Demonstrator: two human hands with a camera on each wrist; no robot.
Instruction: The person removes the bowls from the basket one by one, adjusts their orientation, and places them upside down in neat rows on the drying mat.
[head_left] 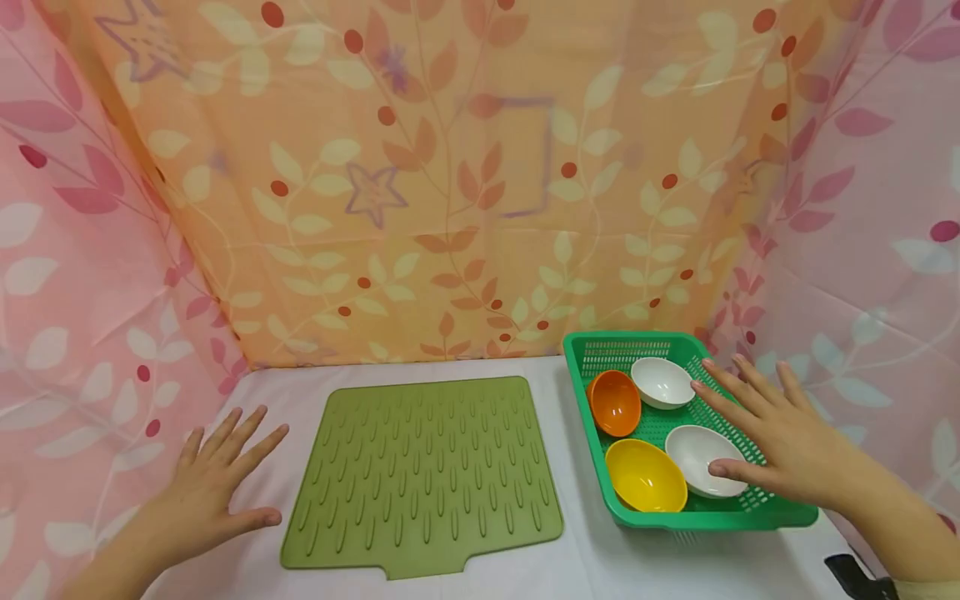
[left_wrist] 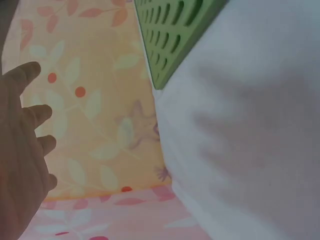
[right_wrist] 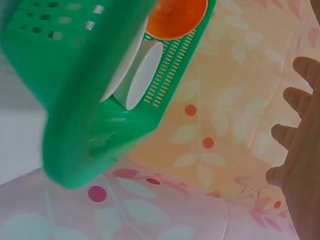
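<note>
In the head view my left hand [head_left: 206,496] hovers with spread fingers left of a green ridged drying mat [head_left: 427,467], holding nothing. Over the right side of a green plastic basket [head_left: 587,450] my right hand [head_left: 787,442] is held with its fingers spread, gripping nothing. Inside the basket are an orange bowl [head_left: 617,404], a yellow bowl [head_left: 648,479], a white bowl [head_left: 663,383] at the back and another white bowl [head_left: 693,450] in front, partly hidden by my right thumb. The left wrist view shows a corner of the mat [left_wrist: 167,60] beyond my fingers.
A white cloth [head_left: 510,575] covers the table. Patterned curtains stand close around it: an orange one [head_left: 450,275] at the back and pink ones at the left [head_left: 97,333] and right [head_left: 870,275]. A black object [head_left: 855,575] lies by my right wrist.
</note>
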